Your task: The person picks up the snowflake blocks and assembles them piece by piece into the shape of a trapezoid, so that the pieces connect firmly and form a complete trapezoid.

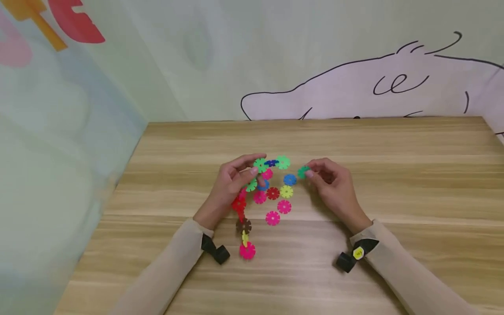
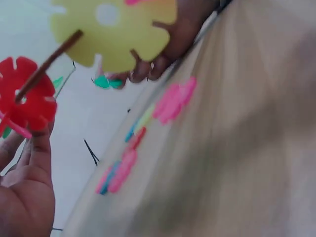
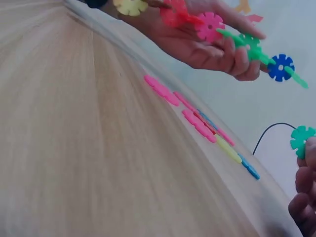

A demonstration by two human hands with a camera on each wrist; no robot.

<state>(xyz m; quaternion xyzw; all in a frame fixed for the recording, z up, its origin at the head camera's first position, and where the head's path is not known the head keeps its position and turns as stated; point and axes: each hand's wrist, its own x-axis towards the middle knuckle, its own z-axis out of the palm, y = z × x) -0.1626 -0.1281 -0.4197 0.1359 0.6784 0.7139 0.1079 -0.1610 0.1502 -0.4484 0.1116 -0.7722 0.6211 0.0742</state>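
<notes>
My left hand [image 1: 230,183] grips a chain of interlocked notched plastic discs by a light green disc [image 1: 260,165]. Beyond its fingertips the chain runs to a dark blue disc [image 1: 271,163] and another light green one [image 1: 282,162]. Its other end trails below the palm through a red disc [image 1: 239,203], a brown disc [image 1: 243,225] and a yellow one [image 1: 245,238] to a pink disc [image 1: 247,250]. The right hand [image 1: 334,183] pinches a single teal-green disc [image 1: 303,172] between thumb and fingers, a short way right of the chain's far end. In the right wrist view, this green disc [image 3: 301,140] is apart from the chain.
Between the hands, several loose discs lie flat on the wooden table [image 1: 413,183], among them a blue disc [image 1: 290,179], a yellow disc [image 1: 286,191], a red disc [image 1: 273,193] and a pink disc [image 1: 272,218]. A printed backdrop [image 1: 189,70] stands behind the table.
</notes>
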